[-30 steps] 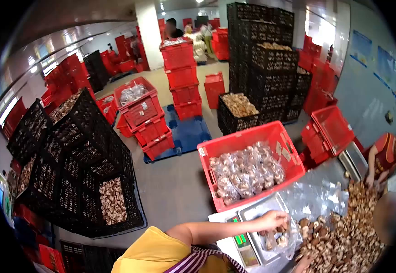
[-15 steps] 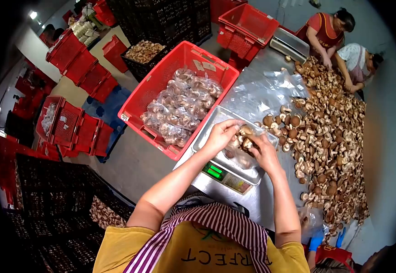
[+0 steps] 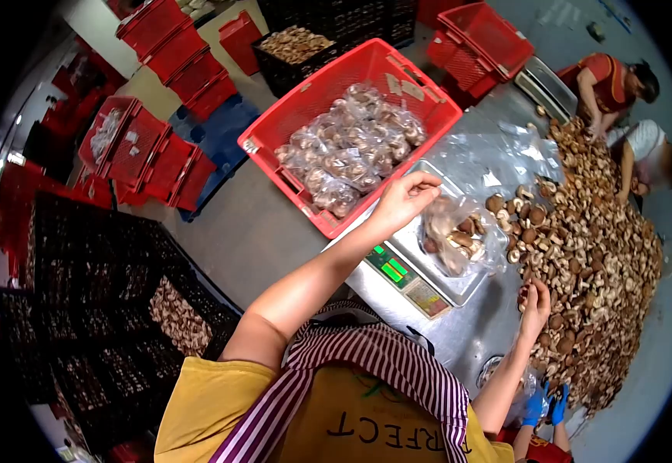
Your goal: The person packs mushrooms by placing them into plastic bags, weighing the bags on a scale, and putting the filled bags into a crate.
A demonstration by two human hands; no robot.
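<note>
A clear plastic bag of mushrooms lies with its mouth loose on the metal pan of a digital scale, whose display glows green. My left hand hovers over the pan's left side, apart from the bag. Its fingers are loosely bent, with nothing visible in them. At the near left edge of a large mushroom pile, my right hand has its fingers curled around what looks like a mushroom, partly hidden by them.
Left of the scale stands a red crate holding several bagged portions. Flat clear bags lie beyond the scale. Two people work at the far side; blue-gloved hands are at lower right. Black crates stand on the left.
Both hands have left the bag on the scale. The left has drawn slightly away from it; the right has moved right and nearer to me, to the pile. The view has shifted.
</note>
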